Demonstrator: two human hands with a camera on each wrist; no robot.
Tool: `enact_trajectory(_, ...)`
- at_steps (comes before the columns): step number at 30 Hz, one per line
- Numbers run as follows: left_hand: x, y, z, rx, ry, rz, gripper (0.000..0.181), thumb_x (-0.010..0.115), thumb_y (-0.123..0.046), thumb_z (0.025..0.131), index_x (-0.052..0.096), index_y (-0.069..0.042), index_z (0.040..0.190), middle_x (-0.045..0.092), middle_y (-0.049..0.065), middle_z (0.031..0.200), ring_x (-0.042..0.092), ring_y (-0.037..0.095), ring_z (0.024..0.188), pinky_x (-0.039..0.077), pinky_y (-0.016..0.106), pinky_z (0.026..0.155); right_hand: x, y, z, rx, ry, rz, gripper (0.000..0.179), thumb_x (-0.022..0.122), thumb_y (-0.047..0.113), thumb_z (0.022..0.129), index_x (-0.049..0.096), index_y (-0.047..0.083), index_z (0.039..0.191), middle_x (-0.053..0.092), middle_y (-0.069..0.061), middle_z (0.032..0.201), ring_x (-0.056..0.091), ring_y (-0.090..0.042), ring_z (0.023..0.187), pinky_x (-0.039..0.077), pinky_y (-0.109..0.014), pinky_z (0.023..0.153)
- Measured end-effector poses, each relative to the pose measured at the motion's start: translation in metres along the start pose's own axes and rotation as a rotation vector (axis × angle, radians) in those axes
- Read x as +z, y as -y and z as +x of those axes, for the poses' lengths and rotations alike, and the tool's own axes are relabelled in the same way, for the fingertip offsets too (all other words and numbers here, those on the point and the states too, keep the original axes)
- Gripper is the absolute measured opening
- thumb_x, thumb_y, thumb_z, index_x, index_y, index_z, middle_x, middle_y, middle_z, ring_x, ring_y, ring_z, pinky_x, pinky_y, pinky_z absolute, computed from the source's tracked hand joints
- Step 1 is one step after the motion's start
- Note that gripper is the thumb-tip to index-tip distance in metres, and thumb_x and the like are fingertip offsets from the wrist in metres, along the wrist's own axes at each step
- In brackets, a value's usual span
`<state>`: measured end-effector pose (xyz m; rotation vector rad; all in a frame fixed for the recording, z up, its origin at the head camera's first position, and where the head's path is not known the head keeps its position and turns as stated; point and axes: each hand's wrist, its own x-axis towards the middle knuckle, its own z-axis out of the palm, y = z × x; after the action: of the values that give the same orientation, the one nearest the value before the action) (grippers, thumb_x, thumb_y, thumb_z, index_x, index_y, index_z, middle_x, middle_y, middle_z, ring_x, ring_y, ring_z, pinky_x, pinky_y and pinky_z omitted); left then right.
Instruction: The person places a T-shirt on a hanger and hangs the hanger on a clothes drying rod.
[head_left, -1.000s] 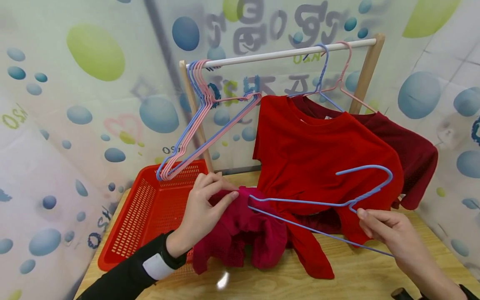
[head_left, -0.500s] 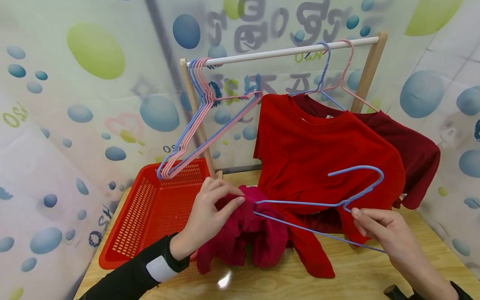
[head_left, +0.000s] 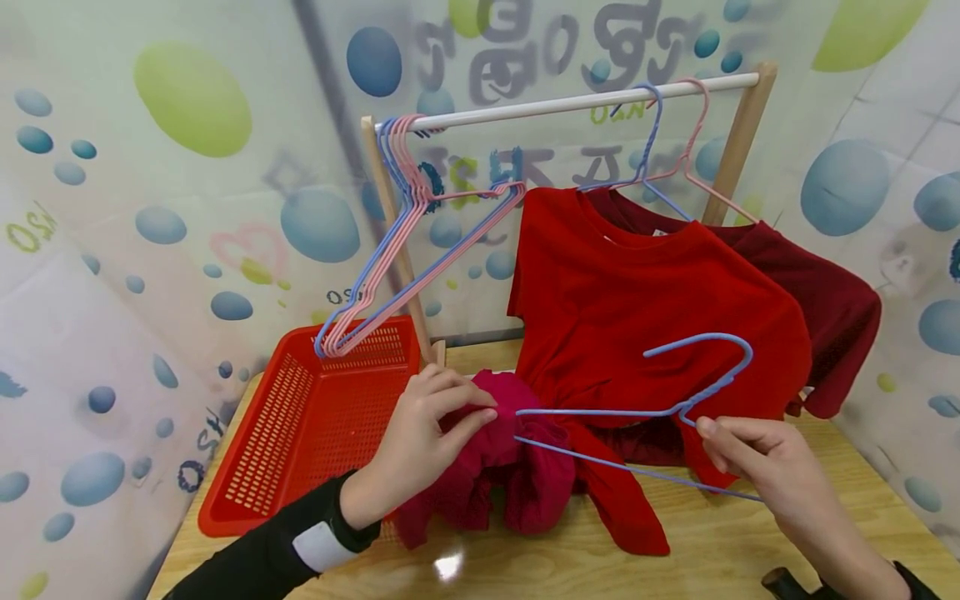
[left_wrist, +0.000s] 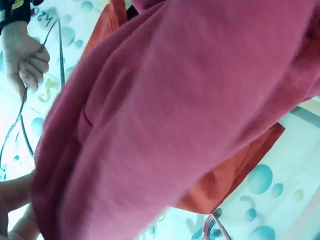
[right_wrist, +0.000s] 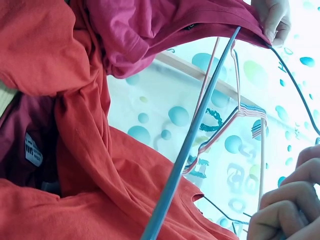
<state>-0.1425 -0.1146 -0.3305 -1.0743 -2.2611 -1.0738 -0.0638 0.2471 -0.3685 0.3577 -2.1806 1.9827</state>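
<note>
My left hand (head_left: 427, 433) pinches the edge of a magenta garment (head_left: 536, 492), which hangs bunched below it above the table. A blue wire hanger (head_left: 600, 412) has its left end inside the garment's opening, so that end is hidden. At the base of its hook, my right hand (head_left: 765, 467) grips the hanger by thumb and curled fingers. In the left wrist view the magenta cloth (left_wrist: 165, 115) fills most of the picture. From the right wrist, the hanger's lower bar (right_wrist: 192, 135) runs up into the garment's neckline (right_wrist: 215, 30).
Behind stands a rack with a white rail (head_left: 540, 111). Several pink and blue hangers (head_left: 375, 250) hang at its left. A red T-shirt (head_left: 645, 308) and a maroon shirt (head_left: 832, 283) hang at its right. A red plastic basket (head_left: 255, 442) sits on the wooden table at left.
My right hand has moved left with the hanger, whose end sits further into the magenta garment. My left hand has shifted slightly right and down, still pinching the cloth.
</note>
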Motion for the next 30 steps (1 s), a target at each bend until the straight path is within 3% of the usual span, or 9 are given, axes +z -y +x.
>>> enact_trajectory(7,0.005,-0.002,-0.002,0.053,0.023,0.016,0.006,0.084,-0.011,0.083,0.08,-0.011,0.088,0.073,-0.002,0.088,0.062,0.014,0.091,0.045,0.035,0.078,0.004,0.0,0.0,-0.03,0.04,-0.002,0.038,0.045,-0.012,0.102,0.052,0.005,0.069,0.027,-0.007,0.06,0.024,-0.024,0.055,0.024,-0.034,0.05)
enact_trajectory(12,0.01,-0.005,-0.005,0.014,0.01,-0.034,0.005,0.082,-0.009,0.085,0.08,-0.009,0.09,0.074,-0.002,0.089,0.062,0.013,0.09,0.052,0.033,0.083,0.005,0.001,-0.001,-0.009,0.03,-0.025,0.037,0.046,-0.01,0.103,0.051,0.005,0.069,0.026,-0.007,0.06,0.024,-0.025,0.054,0.024,-0.033,0.05)
enact_trajectory(17,0.014,-0.008,-0.007,-0.036,0.002,-0.06,0.006,0.078,-0.014,0.09,0.08,-0.009,0.094,0.076,-0.001,0.087,0.062,0.012,0.091,0.052,0.035,0.088,0.006,0.002,-0.002,0.014,0.017,-0.04,0.037,0.047,-0.007,0.103,0.05,0.005,0.068,0.026,-0.007,0.06,0.025,-0.026,0.055,0.025,-0.033,0.05)
enact_trajectory(19,0.014,-0.008,-0.008,-0.035,-0.004,-0.047,0.007,0.078,-0.014,0.09,0.08,-0.01,0.095,0.077,-0.001,0.087,0.063,0.012,0.091,0.05,0.034,0.083,0.007,0.002,-0.001,0.012,0.019,-0.036,0.037,0.047,-0.007,0.104,0.05,0.004,0.069,0.026,-0.007,0.06,0.026,-0.026,0.055,0.026,-0.033,0.05)
enact_trajectory(30,0.013,-0.007,-0.007,0.095,0.018,0.07,0.006,0.078,-0.011,0.088,0.078,-0.01,0.094,0.077,-0.003,0.086,0.064,0.009,0.078,0.046,0.027,0.069,0.012,0.003,0.0,-0.01,0.017,-0.053,0.037,0.049,-0.008,0.103,0.05,0.004,0.068,0.029,-0.008,0.059,0.027,-0.026,0.055,0.028,-0.033,0.051)
